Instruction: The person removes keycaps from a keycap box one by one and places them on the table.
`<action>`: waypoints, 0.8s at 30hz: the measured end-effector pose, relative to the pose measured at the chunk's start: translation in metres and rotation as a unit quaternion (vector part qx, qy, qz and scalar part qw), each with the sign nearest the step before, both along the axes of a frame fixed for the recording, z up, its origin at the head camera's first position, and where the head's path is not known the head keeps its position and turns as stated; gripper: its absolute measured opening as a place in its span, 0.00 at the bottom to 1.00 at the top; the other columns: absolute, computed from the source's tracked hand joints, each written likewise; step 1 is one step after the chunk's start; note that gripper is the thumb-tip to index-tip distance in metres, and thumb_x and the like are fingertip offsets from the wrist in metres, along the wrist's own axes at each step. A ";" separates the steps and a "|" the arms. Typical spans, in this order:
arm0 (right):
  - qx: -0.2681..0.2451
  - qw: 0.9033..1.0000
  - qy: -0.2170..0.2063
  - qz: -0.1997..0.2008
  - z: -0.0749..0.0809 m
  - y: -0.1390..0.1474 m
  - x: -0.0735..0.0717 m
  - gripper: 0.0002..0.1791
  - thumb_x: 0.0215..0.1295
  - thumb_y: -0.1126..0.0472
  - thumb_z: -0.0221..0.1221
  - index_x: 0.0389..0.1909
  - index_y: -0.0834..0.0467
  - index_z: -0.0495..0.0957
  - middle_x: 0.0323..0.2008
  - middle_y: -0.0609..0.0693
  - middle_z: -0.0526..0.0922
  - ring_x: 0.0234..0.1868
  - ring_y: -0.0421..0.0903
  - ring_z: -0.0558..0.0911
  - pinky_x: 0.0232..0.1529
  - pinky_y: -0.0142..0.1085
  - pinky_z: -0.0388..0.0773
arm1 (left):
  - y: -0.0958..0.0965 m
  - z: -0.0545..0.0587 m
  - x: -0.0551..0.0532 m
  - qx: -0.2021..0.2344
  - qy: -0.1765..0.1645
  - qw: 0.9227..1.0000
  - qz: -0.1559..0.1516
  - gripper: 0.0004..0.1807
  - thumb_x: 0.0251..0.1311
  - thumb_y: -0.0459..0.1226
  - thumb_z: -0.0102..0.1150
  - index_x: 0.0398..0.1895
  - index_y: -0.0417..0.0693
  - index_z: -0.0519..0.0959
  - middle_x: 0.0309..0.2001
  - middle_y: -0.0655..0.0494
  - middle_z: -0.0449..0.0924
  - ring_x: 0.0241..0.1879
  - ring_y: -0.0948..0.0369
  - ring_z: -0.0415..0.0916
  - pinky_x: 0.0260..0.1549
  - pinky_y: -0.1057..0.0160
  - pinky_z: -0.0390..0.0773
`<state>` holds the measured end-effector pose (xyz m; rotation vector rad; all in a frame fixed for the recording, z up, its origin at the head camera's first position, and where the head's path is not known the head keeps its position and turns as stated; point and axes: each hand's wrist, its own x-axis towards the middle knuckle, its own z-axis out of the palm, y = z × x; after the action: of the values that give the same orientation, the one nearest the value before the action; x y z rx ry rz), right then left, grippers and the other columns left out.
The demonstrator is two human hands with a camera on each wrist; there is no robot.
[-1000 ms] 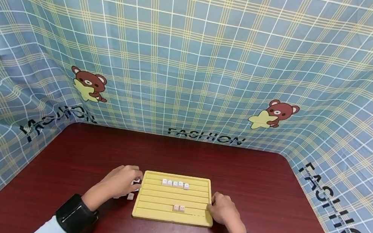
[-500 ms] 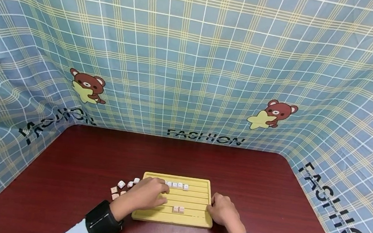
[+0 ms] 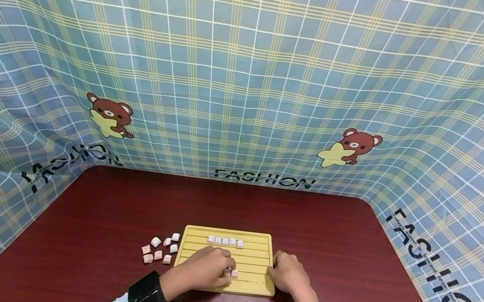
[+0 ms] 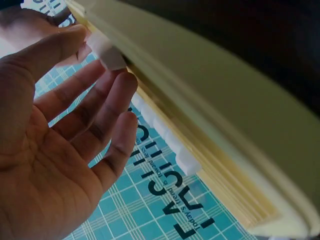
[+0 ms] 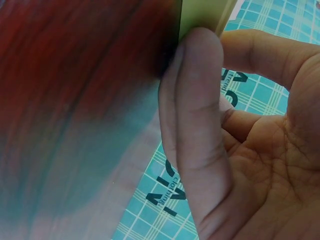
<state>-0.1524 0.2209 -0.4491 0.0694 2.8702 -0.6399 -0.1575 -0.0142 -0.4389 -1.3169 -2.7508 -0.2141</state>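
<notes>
A yellow ridged board (image 3: 252,263) lies on the table, with a row of several white keycaps (image 3: 225,241) on its upper part. My left hand (image 3: 208,267) reaches over the board's lower left, its fingers and thumb around the lower row, where a pinkish-white keycap (image 3: 235,274) sits beside another partly hidden one. In the left wrist view, the thumb and fingertips pinch a white keycap (image 4: 107,52) against the board's ledge. My right hand (image 3: 292,276) holds the board's right edge; in the right wrist view a finger (image 5: 200,90) and the thumb are on either side of the board's corner (image 5: 202,15).
Several loose keycaps (image 3: 157,255) lie scattered on the dark red table (image 3: 97,224), left of the board. A blue plaid cloth (image 3: 247,97) printed with bears hangs behind the table and along both sides.
My left hand has moved from the loose keycaps rightward across the board and down to the lower row, uncovering the loose keycaps. My right hand stays at the board's edge.
</notes>
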 end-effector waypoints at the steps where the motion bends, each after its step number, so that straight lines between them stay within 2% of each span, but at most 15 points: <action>1: -0.001 1.000 0.000 0.001 0.000 0.000 0.000 0.08 0.62 0.59 0.62 0.28 0.56 0.73 0.25 0.50 0.73 0.23 0.45 0.72 0.24 0.37 0.67 | 0.001 -0.001 0.000 0.001 -0.005 1.000 0.001 0.08 0.52 0.43 0.68 0.34 0.54 0.84 0.31 0.65 0.79 0.27 0.74 0.72 0.28 0.73 0.73; 9: -0.003 1.000 -0.006 -0.001 -0.001 0.000 0.000 0.08 0.63 0.59 0.62 0.28 0.56 0.73 0.24 0.50 0.72 0.23 0.46 0.72 0.24 0.37 0.66 | 0.002 -0.004 -0.001 -0.002 0.012 1.000 -0.001 0.03 0.48 0.38 0.67 0.26 0.53 0.82 0.23 0.67 0.72 0.22 0.74 0.63 0.22 0.74 0.65; 19: -0.004 1.000 0.005 0.001 -0.002 0.000 0.001 0.09 0.61 0.60 0.62 0.27 0.56 0.72 0.24 0.50 0.72 0.22 0.45 0.72 0.23 0.36 0.66 | 0.001 -0.009 -0.001 0.014 0.014 1.000 0.004 0.03 0.48 0.37 0.68 0.26 0.54 0.82 0.26 0.66 0.76 0.25 0.73 0.70 0.26 0.74 0.71; 24: 0.000 1.000 0.007 0.000 -0.002 0.000 0.001 0.09 0.61 0.60 0.62 0.27 0.56 0.72 0.24 0.50 0.72 0.23 0.45 0.72 0.24 0.36 0.66 | 0.001 -0.009 -0.001 0.032 0.004 0.999 0.005 0.03 0.48 0.35 0.67 0.25 0.53 0.82 0.27 0.65 0.78 0.27 0.73 0.72 0.26 0.74 0.71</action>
<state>-0.1516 0.2213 -0.4509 0.0651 2.8840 -0.6437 -0.1590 -0.0129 -0.4481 -1.2864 -2.7195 -0.2924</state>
